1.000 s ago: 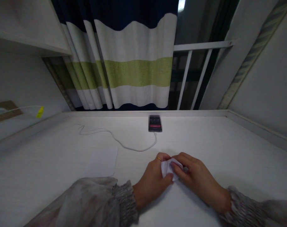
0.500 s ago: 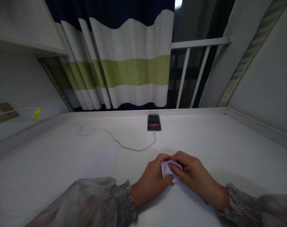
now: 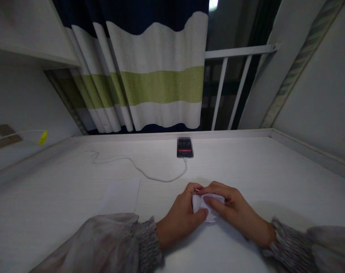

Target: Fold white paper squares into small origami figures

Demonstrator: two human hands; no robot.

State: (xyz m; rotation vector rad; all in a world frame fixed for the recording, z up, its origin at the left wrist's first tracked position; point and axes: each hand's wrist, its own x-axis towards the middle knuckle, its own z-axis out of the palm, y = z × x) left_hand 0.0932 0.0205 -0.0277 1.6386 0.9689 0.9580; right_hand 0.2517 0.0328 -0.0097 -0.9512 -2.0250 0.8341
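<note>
A small folded piece of white paper (image 3: 203,206) lies on the white desk (image 3: 260,178), held between both hands. My left hand (image 3: 180,216), with a ring on one finger, pinches its left side with thumb and fingers closed. My right hand (image 3: 236,212) covers its right side, with fingers pressed down on the paper. Both sleeves are grey and gathered at the wrist.
A flat white sheet (image 3: 121,195) lies left of my hands. A dark phone (image 3: 185,147) rests at the desk's back, with a white cable (image 3: 138,170) running left to the wall. A striped curtain (image 3: 158,72), a white railing (image 3: 237,53) and a shelf (image 3: 24,49) stand behind.
My right-hand fingers shifted slightly over the paper and more of its top edge shows. The hands stay in the same place.
</note>
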